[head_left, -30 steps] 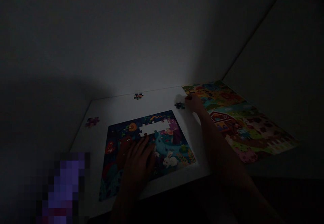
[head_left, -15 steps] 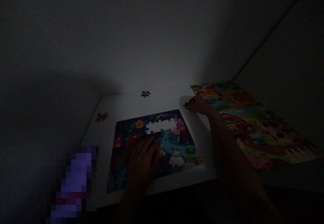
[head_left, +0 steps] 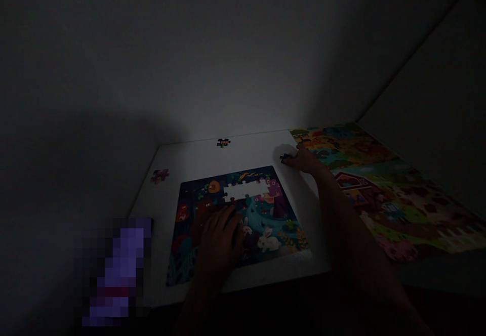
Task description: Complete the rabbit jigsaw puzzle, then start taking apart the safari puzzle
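The scene is very dark. A dark-blue jigsaw puzzle (head_left: 235, 214) with rabbits lies on a white board (head_left: 197, 159); a white gap shows near its top edge. My left hand (head_left: 220, 237) rests flat on the puzzle's lower middle, fingers stretched out. My right hand (head_left: 304, 160) reaches to the board's far right and its fingertips pinch a small dark puzzle piece (head_left: 284, 159).
Two loose pieces lie on the board: one (head_left: 223, 142) at the far edge, a purple one (head_left: 160, 175) at the left. A finished farm puzzle (head_left: 379, 184) lies to the right. Walls close in behind and on the right. A blurred purple patch (head_left: 117, 270) sits lower left.
My right hand has closed on the dark piece that lay beside it. The view has shifted slightly; my left hand stays on the puzzle.
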`<action>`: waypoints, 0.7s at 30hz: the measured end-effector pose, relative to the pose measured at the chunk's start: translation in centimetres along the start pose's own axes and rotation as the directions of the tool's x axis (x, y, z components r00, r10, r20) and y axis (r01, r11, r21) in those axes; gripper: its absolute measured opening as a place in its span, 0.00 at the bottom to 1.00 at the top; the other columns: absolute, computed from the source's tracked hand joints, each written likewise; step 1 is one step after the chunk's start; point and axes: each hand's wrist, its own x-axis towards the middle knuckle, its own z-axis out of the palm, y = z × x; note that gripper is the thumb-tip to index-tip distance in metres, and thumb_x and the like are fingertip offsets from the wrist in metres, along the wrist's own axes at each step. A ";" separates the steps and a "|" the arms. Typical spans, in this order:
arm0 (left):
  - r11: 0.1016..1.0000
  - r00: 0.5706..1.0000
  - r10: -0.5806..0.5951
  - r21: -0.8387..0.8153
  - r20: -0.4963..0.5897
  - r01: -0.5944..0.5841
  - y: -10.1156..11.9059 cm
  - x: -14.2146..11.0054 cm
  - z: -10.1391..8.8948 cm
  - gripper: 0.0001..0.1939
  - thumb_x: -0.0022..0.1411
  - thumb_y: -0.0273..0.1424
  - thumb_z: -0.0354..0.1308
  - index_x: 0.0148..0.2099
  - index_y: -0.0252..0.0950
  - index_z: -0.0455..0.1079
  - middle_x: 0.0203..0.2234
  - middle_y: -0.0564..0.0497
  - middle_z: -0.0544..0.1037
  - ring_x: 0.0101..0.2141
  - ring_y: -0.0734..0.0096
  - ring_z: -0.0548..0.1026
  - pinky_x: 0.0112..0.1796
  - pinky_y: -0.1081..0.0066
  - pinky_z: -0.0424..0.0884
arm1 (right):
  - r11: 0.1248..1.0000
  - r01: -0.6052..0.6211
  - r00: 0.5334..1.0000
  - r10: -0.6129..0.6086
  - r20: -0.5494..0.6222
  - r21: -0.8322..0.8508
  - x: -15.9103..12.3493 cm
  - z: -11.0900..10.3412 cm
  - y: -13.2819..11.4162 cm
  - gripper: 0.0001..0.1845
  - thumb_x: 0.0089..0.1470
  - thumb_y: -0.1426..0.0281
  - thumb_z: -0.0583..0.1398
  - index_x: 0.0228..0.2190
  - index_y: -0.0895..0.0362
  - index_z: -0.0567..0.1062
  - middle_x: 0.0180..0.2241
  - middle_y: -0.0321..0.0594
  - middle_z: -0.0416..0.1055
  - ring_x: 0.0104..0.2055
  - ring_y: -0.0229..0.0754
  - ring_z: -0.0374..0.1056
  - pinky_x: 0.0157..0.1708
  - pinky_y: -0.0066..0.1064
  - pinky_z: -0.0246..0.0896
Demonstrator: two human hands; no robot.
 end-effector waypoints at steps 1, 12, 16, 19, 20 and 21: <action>1.000 1.000 0.003 -0.003 0.000 -0.003 0.0 0.0 0.0 0.14 0.68 0.33 0.50 0.50 0.41 0.74 0.55 0.47 0.75 0.54 0.57 0.71 0.54 0.52 0.69 | 1.000 0.006 1.000 -0.006 0.000 -0.014 0.0 0.0 0.0 0.31 0.45 0.62 0.69 0.47 0.64 0.70 0.43 0.54 0.74 0.41 0.49 0.71 0.35 0.33 0.64; 1.000 0.999 0.011 -0.007 -0.032 -0.011 0.0 -0.1 0.2 0.14 0.68 0.31 0.49 0.50 0.41 0.74 0.54 0.46 0.75 0.54 0.58 0.71 0.54 0.52 0.70 | 0.967 0.216 0.970 -0.197 -0.140 0.136 0.0 0.9 -2.3 0.09 0.56 0.66 0.58 0.34 0.58 0.75 0.37 0.47 0.76 0.38 0.44 0.70 0.39 0.32 0.61; 0.999 0.998 0.027 -0.028 -0.055 -0.028 -0.2 -0.1 0.5 0.14 0.67 0.30 0.50 0.49 0.40 0.74 0.54 0.46 0.75 0.53 0.57 0.72 0.54 0.52 0.70 | 0.835 0.355 0.934 -0.332 -0.130 0.420 -0.8 1.7 -3.9 0.13 0.54 0.59 0.59 0.32 0.57 0.73 0.31 0.41 0.75 0.33 0.42 0.68 0.36 0.32 0.61; 0.999 0.997 0.036 -0.036 -0.064 -0.039 -0.2 -0.1 0.5 0.13 0.67 0.30 0.50 0.49 0.39 0.73 0.54 0.46 0.75 0.53 0.57 0.72 0.54 0.51 0.70 | 0.745 0.340 0.914 -0.406 -0.014 0.574 -1.7 2.4 -4.9 0.18 0.49 0.55 0.61 0.33 0.57 0.72 0.27 0.37 0.72 0.30 0.40 0.66 0.31 0.31 0.60; 0.998 0.997 0.038 -0.039 -0.065 -0.040 -0.2 -0.2 0.5 0.13 0.67 0.30 0.50 0.49 0.40 0.73 0.54 0.46 0.75 0.53 0.57 0.72 0.54 0.51 0.70 | 0.728 0.319 0.909 -0.416 0.022 0.607 -2.0 2.7 -5.2 0.19 0.48 0.55 0.62 0.33 0.57 0.72 0.27 0.36 0.71 0.29 0.39 0.66 0.30 0.31 0.60; 0.998 0.997 0.035 -0.042 -0.065 -0.038 -0.3 -0.2 0.5 0.13 0.68 0.31 0.50 0.49 0.40 0.73 0.54 0.46 0.75 0.54 0.57 0.72 0.54 0.51 0.70 | 0.714 0.296 0.906 -0.421 0.051 0.635 -2.2 2.9 -5.5 0.19 0.47 0.54 0.63 0.34 0.57 0.72 0.27 0.35 0.71 0.29 0.39 0.66 0.29 0.30 0.60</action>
